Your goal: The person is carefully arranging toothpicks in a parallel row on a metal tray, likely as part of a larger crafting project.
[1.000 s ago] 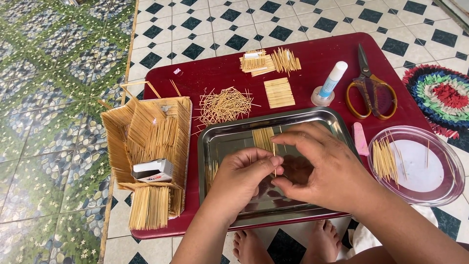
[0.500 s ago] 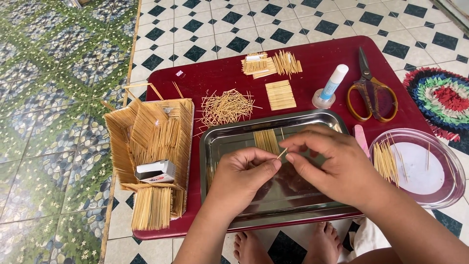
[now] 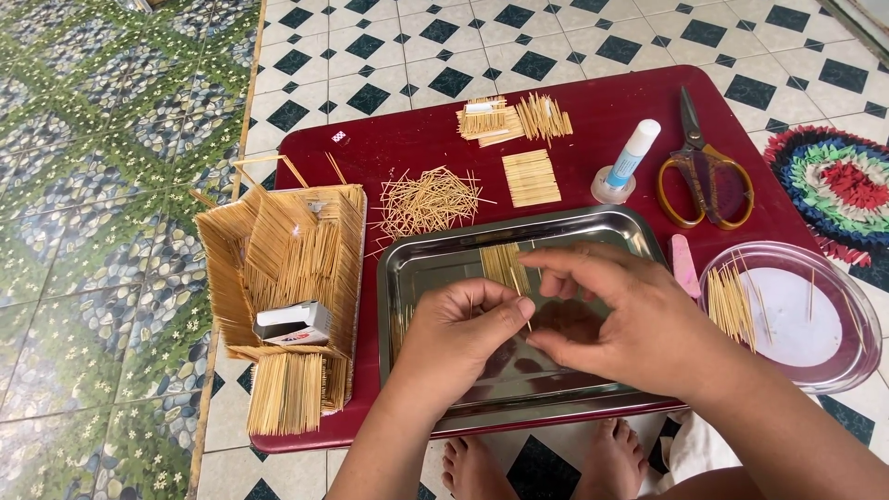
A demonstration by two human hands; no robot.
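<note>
While both hands (image 3: 546, 324) meet, toothpick (image 3: 520, 298) pinched between grips

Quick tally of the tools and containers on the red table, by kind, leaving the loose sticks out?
Steel tray: 1
Scissors: 1
Glue bottle: 1
Clear round lid: 1
Stick-built box: 1
Flat glued stick panel: 1
Total: 6
Both hands, left hand and right hand, pinch thin sticks over the tray.

Bright, soft daylight fills the scene. The shiny silver metal tray (image 3: 435, 268) mirrors the hands darkly. Everything looks sharp; shadows are faint.
</note>
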